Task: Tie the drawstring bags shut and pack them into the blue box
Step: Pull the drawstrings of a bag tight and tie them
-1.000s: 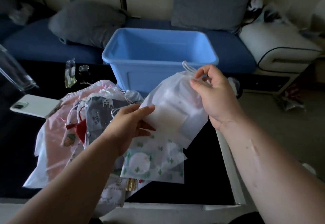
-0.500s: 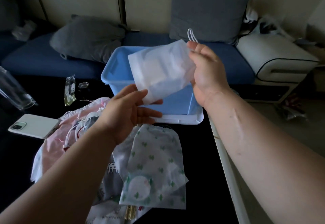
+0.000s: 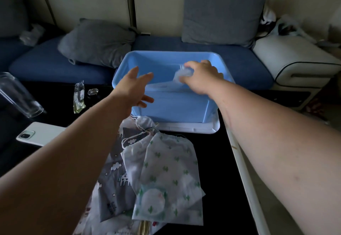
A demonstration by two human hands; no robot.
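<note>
You are at the packing step for one bag. Your right hand (image 3: 201, 80) is down inside the pale blue plastic box (image 3: 166, 53), fingers curled round the gathered neck of a plain white translucent drawstring bag (image 3: 166, 85). The bag hangs from that grip against the near wall, inside the box but not released. Motion blur hides the neck, so you cannot tell from here whether the cord is knotted or only bunched in your fist. Your left hand (image 3: 134, 89) hovers over the box's near-left rim, fingers spread and holding nothing, well apart from the right.

No other bag shows in the part of the box that is visible, so this looks like an early one and most of the job is ahead. On the black bench (image 3: 212, 161), just near of the box, a heap of bags waits. On top lies a white fabric bag printed with green cacti (image 3: 171, 175), its mouth puckered along the cord; whether it is tied is unclear. Beside it on the left is a grey fabric bag with white clouds and animals (image 3: 114, 179), and more lie underneath.

The white bag looks thin, soft and limp, with something flat and light inside; expect it to slump wherever you let go.
</note>
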